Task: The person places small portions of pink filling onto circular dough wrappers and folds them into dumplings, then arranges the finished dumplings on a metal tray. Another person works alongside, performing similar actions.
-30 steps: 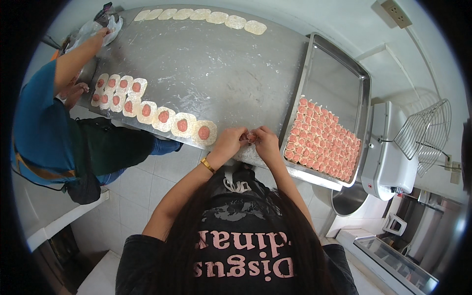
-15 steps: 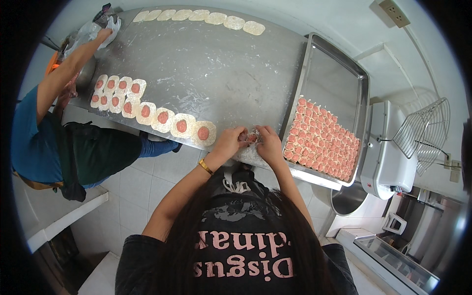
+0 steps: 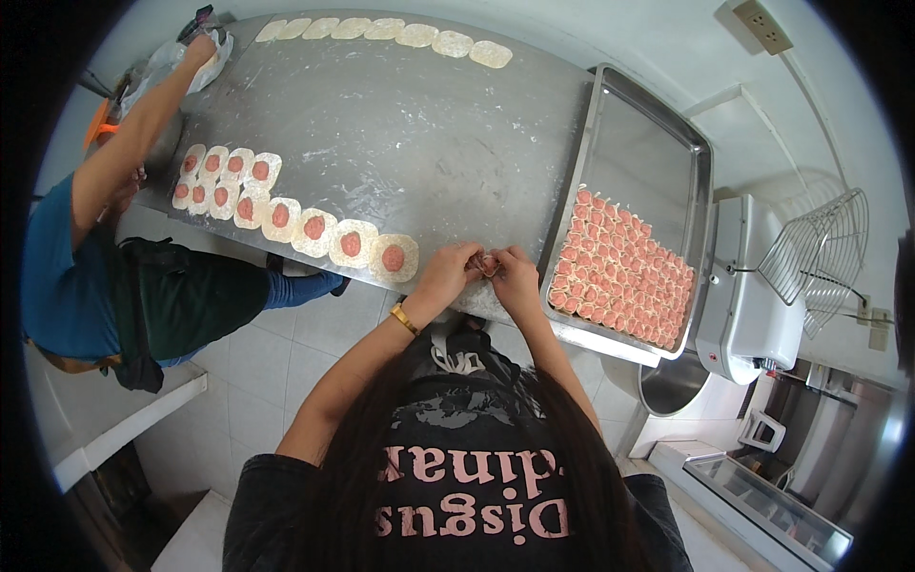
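Note:
Over the near edge of the metal table (image 3: 429,133), my left hand (image 3: 450,273) and my right hand (image 3: 515,276) meet with fingers closed around one small dumpling (image 3: 489,263). Its thin wrapper and pink filling show between my fingertips; the rest is hidden. To the left of my left hand lies a flat round wrapper with a pat of pink meat (image 3: 394,257), first in a row of several like it running left. Right of my right hand stands a deep metal tray (image 3: 706,191), its near part packed with open-topped dumplings (image 3: 624,272).
Plain wrappers (image 3: 416,35) line the far edge. At the left, a co-worker's arm (image 3: 143,124) reaches to a clear plastic bag (image 3: 212,65), beside a metal bowl (image 3: 168,136) with an orange handle. A white machine (image 3: 748,286) and wire guard (image 3: 820,257) stand right of the tray.
My fingers have drawn closer together around the dumpling, and the right hand has shifted slightly left. The co-worker's hand at the bag has moved up a little.

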`<act>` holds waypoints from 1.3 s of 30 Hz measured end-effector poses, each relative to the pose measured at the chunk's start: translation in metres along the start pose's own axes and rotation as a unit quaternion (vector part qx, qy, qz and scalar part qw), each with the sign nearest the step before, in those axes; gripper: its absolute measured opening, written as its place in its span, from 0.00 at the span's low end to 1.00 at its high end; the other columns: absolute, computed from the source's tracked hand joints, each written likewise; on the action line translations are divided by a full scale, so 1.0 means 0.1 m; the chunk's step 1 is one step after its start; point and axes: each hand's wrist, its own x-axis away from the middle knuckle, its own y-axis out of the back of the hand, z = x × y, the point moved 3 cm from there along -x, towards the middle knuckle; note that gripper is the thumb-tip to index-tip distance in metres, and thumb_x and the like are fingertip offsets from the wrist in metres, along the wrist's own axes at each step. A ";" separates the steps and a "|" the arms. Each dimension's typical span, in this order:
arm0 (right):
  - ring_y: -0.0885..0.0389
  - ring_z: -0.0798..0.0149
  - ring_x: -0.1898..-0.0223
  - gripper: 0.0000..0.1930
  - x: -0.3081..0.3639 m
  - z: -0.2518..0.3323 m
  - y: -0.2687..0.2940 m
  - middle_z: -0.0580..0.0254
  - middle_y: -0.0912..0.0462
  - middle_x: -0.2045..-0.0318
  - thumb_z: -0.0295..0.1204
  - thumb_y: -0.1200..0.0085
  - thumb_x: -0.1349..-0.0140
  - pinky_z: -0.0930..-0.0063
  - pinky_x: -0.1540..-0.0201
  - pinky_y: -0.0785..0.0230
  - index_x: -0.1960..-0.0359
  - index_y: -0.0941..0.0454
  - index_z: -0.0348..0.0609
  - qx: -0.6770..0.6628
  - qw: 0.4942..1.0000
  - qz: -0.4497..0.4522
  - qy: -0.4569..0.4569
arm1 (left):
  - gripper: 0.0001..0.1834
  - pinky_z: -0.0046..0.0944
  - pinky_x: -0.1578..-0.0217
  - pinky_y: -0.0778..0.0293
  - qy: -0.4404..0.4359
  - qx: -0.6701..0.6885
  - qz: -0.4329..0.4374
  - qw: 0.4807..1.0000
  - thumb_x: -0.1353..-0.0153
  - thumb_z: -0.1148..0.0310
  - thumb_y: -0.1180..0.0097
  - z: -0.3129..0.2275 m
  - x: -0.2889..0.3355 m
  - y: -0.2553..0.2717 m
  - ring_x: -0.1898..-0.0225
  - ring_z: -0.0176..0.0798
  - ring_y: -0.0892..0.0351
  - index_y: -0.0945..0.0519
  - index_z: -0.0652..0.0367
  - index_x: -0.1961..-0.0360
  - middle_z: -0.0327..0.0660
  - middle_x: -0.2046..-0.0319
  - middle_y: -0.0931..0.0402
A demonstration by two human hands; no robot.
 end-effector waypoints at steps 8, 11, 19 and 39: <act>0.22 0.47 0.65 0.13 -0.01 -0.06 -0.02 0.51 0.22 0.67 0.18 0.46 0.53 0.61 0.63 0.29 0.63 0.20 0.38 -0.001 1.000 0.001 0.009 | 0.14 0.41 0.64 0.26 -0.020 0.000 -0.006 1.000 0.54 0.76 0.37 0.00 -0.02 0.01 0.65 0.50 0.21 0.23 0.63 0.64 0.49 0.68 0.22; 0.22 0.48 0.65 0.16 -0.06 -0.04 -0.02 0.51 0.23 0.66 0.18 0.45 0.55 0.61 0.63 0.29 0.61 0.20 0.40 0.021 1.000 0.013 0.011 | 0.14 0.42 0.63 0.26 -0.014 0.003 0.007 1.000 0.54 0.76 0.37 0.01 -0.05 -0.01 0.64 0.51 0.21 0.24 0.63 0.63 0.50 0.68 0.21; 0.24 0.48 0.60 0.19 -0.06 0.08 0.08 0.53 0.24 0.61 0.18 0.47 0.55 0.61 0.57 0.30 0.58 0.20 0.45 0.082 0.991 0.048 0.093 | 0.13 0.42 0.64 0.28 0.075 0.043 -0.075 0.993 0.52 0.75 0.38 0.17 0.22 0.22 0.65 0.51 0.22 0.24 0.65 0.64 0.51 0.69 0.23; 0.19 0.54 0.67 0.18 -0.79 -2.04 2.65 0.51 0.18 0.68 0.21 0.42 0.59 0.67 0.61 0.27 0.61 0.18 0.44 0.140 0.979 -0.097 -0.109 | 0.13 0.40 0.69 0.28 0.236 -0.174 -0.378 0.878 0.51 0.72 0.37 0.56 1.16 0.59 0.73 0.41 0.23 0.25 0.65 0.65 0.46 0.73 0.24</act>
